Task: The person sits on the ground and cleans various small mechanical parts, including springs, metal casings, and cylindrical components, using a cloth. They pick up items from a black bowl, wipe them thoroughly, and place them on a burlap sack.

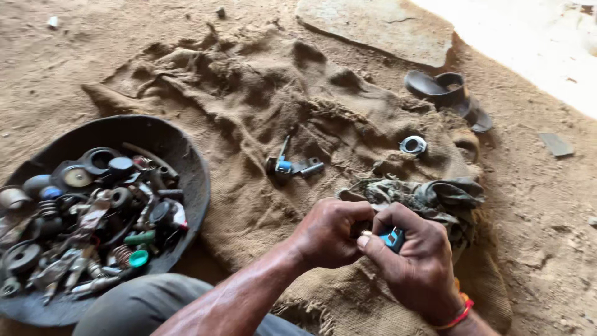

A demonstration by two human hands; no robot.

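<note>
Both forearms come in from the bottom edge, wrists bent inward, hands meeting low centre over the burlap sack (249,112). Left hand (326,233) is curled into a loose fist, knuckles up. Right hand (413,261) is w/ fingers wrapped, thumb pressing across; orange-red band at the wrist.

No pkgs or labels legible. Dark round pan (180,155) sits left, full of small metal parts, springs, caps, a green bit. On the sack: small blue-and-metal fitting (292,167) up centre, a silver ring (413,145) to the right, dirty rag (435,196) just beyond the hands.

Hands are together, touching. Right hand is clamped on a small blue part (393,238), pinched btwn thumb and fingers; left fingers close on its near end. Can't tell what's inside the left fist.
</note>
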